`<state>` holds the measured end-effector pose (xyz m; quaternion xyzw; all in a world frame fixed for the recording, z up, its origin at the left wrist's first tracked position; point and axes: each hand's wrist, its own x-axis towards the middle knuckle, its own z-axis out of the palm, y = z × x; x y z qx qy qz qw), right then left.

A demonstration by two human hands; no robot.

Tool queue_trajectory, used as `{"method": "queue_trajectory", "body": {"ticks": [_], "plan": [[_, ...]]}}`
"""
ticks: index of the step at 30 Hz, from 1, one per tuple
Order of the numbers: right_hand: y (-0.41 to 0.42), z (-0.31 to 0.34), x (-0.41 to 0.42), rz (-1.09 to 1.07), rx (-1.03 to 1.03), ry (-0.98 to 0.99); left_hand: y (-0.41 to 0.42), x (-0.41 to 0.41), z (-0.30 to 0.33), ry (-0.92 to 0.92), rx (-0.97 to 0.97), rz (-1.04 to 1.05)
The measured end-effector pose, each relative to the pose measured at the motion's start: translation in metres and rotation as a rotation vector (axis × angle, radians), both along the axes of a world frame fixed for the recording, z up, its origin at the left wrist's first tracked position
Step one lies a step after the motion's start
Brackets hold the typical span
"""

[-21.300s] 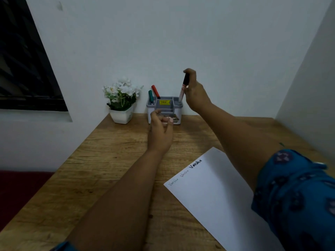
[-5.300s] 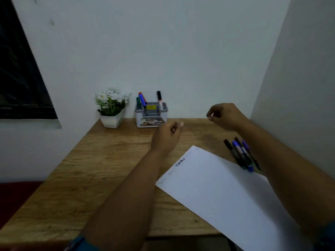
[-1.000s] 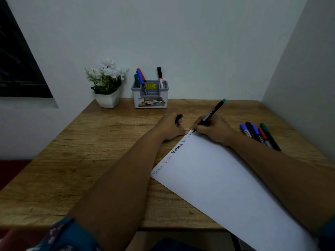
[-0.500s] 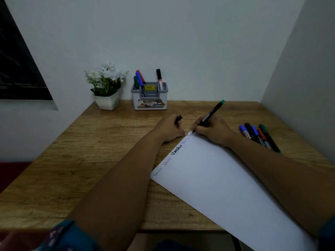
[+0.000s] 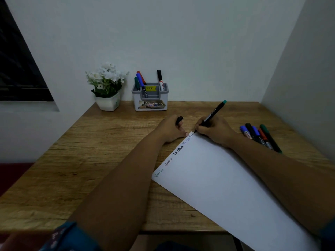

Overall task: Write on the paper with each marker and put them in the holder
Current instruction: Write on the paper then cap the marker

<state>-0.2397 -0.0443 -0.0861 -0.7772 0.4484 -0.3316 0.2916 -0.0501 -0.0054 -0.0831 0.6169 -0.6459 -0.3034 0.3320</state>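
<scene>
A white sheet of paper (image 5: 226, 182) lies slanted on the wooden desk, with several written words along its upper left edge. My right hand (image 5: 214, 130) grips a black marker with a green end (image 5: 214, 111), its tip touching the paper's far corner. My left hand (image 5: 171, 130) rests beside that corner, curled around a black marker cap (image 5: 179, 120). Several loose markers (image 5: 259, 135) lie on the desk right of my right hand. The grey-and-white holder (image 5: 150, 102) stands at the back against the wall, with several markers standing in it.
A white pot of white flowers (image 5: 107, 87) stands left of the holder. Walls close the desk at the back and on the right. A dark window (image 5: 16, 69) is on the left. The desk's front edge (image 5: 72, 230) is near my elbows.
Over the last second my right hand has kept the marker's tip at the paper's far corner, with only slight movement. The left hand still holds the cap beside it.
</scene>
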Motion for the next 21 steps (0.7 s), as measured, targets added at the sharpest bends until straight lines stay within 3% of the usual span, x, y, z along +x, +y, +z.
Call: {"method": "queue_trajectory", "body": {"ticks": [6, 21], "plan": [[-0.0038, -0.0038, -0.0001, -0.025, 0.045, -0.141, 0.0007, -0.0003, -0.0019, 0.029, -0.065, -0.051], [-0.0003, 0.0003, 0.0009, 0.002, 0.008, 0.007, -0.0059, 0.0002, -0.0028, -0.225, -0.171, -0.112]]}}
